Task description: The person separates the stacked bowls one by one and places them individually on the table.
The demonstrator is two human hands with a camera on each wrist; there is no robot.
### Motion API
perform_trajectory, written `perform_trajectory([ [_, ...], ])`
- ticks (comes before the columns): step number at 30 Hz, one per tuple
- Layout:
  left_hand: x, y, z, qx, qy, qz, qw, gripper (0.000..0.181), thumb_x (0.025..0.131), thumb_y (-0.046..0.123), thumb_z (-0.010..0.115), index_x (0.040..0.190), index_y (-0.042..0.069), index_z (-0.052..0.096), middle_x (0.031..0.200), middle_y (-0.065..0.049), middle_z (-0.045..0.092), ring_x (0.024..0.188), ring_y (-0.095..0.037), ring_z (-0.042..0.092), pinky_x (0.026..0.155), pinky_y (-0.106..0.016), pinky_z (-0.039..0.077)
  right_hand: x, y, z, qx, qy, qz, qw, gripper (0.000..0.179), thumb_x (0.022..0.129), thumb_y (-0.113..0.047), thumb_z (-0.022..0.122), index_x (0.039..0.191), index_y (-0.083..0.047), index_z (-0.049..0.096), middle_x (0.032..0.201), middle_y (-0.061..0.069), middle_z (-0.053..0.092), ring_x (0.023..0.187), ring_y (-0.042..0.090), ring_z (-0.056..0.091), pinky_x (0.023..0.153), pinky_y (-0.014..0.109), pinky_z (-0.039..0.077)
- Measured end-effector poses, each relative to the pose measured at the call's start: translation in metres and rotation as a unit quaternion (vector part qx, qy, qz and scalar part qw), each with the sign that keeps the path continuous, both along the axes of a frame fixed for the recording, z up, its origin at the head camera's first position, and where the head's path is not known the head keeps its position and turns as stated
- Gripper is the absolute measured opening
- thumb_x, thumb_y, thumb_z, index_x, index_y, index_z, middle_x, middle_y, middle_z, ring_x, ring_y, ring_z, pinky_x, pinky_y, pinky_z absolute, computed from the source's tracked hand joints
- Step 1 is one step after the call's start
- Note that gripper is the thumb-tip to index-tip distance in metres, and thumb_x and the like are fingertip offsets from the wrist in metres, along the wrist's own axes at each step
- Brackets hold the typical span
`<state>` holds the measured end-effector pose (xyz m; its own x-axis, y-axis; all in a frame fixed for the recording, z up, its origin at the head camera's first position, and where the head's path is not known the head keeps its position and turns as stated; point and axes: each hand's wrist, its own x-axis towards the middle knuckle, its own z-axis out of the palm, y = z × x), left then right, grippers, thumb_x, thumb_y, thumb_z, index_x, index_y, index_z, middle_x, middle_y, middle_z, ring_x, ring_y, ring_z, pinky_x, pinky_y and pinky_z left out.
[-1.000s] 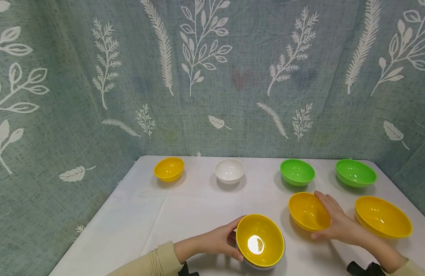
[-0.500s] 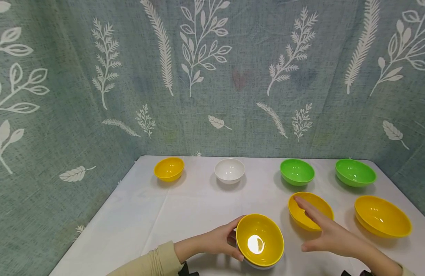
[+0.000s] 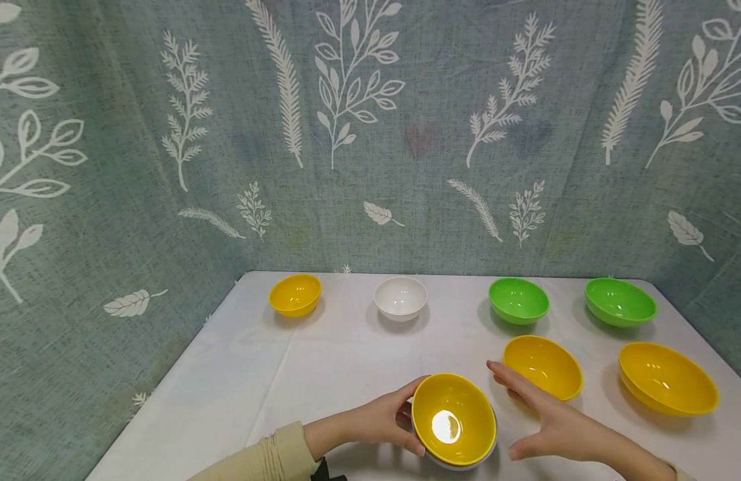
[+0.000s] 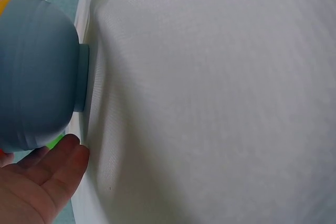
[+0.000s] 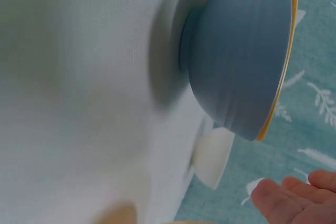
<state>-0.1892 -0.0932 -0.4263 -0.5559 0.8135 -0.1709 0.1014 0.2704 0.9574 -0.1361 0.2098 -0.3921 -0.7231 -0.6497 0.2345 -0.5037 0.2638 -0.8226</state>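
Observation:
A yellow bowl [image 3: 453, 417] sits nested in a blue-grey bowl [image 4: 39, 72], which stands on the white cloth near the front. My left hand [image 3: 385, 417] holds the left side of this stack, thumb in front and fingers curving behind. To the stack's right, my right hand [image 3: 541, 421] hovers with thumb and fingers spread, nothing between them. Its fingertips overlap the left edge of another yellow bowl [image 3: 544, 367] in the head view. In the right wrist view, the right fingers [image 5: 294, 198] are apart from the blue-grey bowl.
Along the back stand a small yellow bowl [image 3: 294, 295], a white bowl [image 3: 401, 298] and two green bowls, one nearer the middle [image 3: 518, 300] and one at right [image 3: 620, 302]. A large yellow bowl [image 3: 667, 379] stands far right. Patterned curtain [image 3: 370, 133] surrounds the table.
My right hand has let go of the yellow bowl on its right and moved left and toward me, nearer the stack. My left hand stays on the stacked bowls.

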Motion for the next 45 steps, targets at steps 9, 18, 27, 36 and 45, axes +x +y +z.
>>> perform_trajectory([
  [9, 0.001, -0.001, -0.001, 0.002, 0.006, 0.003, 1.0000, 0.092, 0.076, 0.033, 0.073, 0.147, 0.017, 0.016, 0.138, -0.004, 0.039, 0.099, -0.004, 0.056, 0.085, -0.019, 0.047, 0.002, -0.004, -0.004, 0.030, -0.019, -0.017, 0.9992, 0.093, 0.073, -0.018, 0.076, 0.146, -0.009, 0.019, 0.144, 0.028, 0.021, 0.122, -0.016, 0.025, 0.098, 0.011, 0.032],
  [18, 0.000, -0.002, 0.001, -0.006, 0.039, 0.005, 0.9992, 0.097, 0.075, 0.038, 0.073, 0.147, 0.013, 0.013, 0.145, -0.007, 0.030, 0.106, -0.002, 0.052, 0.087, -0.017, 0.045, 0.002, -0.009, -0.012, 0.058, -0.025, -0.022, 0.9978, 0.090, 0.075, -0.029, 0.073, 0.145, -0.006, 0.021, 0.144, 0.026, 0.026, 0.122, -0.013, 0.028, 0.097, 0.011, 0.033],
  [27, 0.000, -0.005, 0.006, -0.013, 0.079, 0.010, 0.9967, 0.100, 0.074, 0.045, 0.071, 0.147, 0.010, 0.012, 0.148, -0.010, 0.026, 0.120, -0.007, 0.044, 0.094, -0.018, 0.041, -0.001, -0.013, -0.015, 0.089, -0.057, -0.028, 0.9940, 0.090, 0.075, -0.034, 0.073, 0.143, -0.001, 0.023, 0.145, 0.022, 0.028, 0.126, -0.001, 0.034, 0.098, 0.013, 0.034],
  [36, 0.002, -0.004, 0.009, -0.028, 0.120, 0.020, 0.9922, 0.098, 0.075, 0.043, 0.072, 0.147, 0.012, 0.014, 0.149, -0.005, 0.025, 0.127, -0.013, 0.038, 0.098, -0.023, 0.039, -0.004, -0.015, -0.018, 0.104, -0.054, -0.034, 0.9925, 0.090, 0.075, -0.034, 0.073, 0.141, 0.003, 0.025, 0.142, 0.026, 0.031, 0.126, 0.006, 0.037, 0.097, 0.017, 0.038],
  [45, 0.004, 0.000, 0.009, -0.034, 0.151, 0.011, 0.9879, 0.100, 0.073, 0.047, 0.071, 0.147, 0.012, 0.014, 0.149, -0.002, 0.025, 0.128, -0.012, 0.035, 0.099, -0.023, 0.038, -0.004, -0.017, -0.020, 0.106, -0.068, -0.036, 0.9914, 0.093, 0.074, -0.033, 0.074, 0.141, 0.007, 0.022, 0.141, 0.028, 0.031, 0.123, 0.005, 0.040, 0.096, 0.015, 0.038],
])
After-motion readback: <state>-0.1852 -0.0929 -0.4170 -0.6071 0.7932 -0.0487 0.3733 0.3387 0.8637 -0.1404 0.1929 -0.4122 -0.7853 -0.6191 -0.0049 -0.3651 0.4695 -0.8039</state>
